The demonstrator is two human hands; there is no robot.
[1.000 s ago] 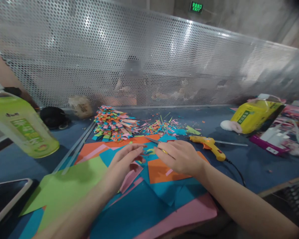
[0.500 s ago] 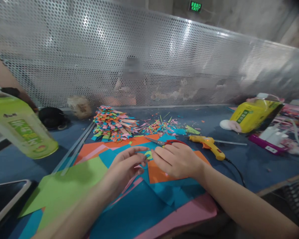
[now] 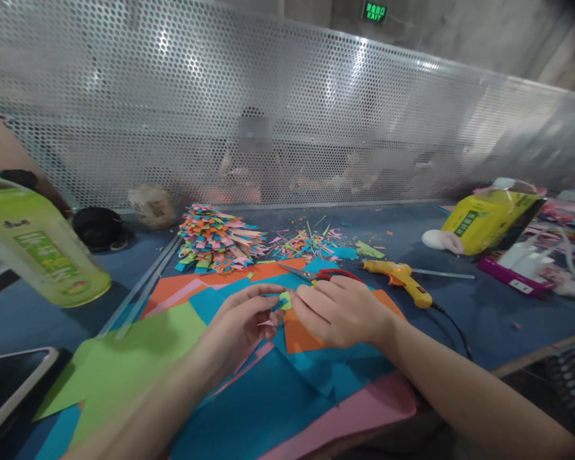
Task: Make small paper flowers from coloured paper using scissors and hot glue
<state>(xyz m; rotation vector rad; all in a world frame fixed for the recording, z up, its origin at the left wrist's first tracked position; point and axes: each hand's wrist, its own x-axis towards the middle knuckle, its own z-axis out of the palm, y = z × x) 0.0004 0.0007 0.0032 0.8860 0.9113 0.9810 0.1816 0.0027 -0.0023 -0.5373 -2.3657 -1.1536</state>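
Between my hands is a small light-green paper piece [image 3: 285,300] with a bit of blue against it. My left hand [image 3: 249,313] pinches it from the left with thumb and forefinger. From the other side, the closed fingers of my right hand [image 3: 335,310] meet its edge. Beneath lie coloured sheets: a blue sheet [image 3: 249,409], a green sheet [image 3: 148,345] and an orange sheet [image 3: 306,332]. Red-handled scissors [image 3: 304,273] rest just beyond my right hand, partly hidden by it. Farther back stands a cone of many curled paper strips [image 3: 215,239].
A yellow glue gun [image 3: 402,281] with a cord lies at right. Paper scraps [image 3: 316,243] are heaped behind the scissors. Bottles stand on both sides, a green one [image 3: 43,249] at left and a yellow one [image 3: 479,220] at right. A perforated metal screen [image 3: 306,115] borders the back.
The green paper piece has turned between my fingers and now looks flatter, where a loop showed before. My hands have barely shifted.
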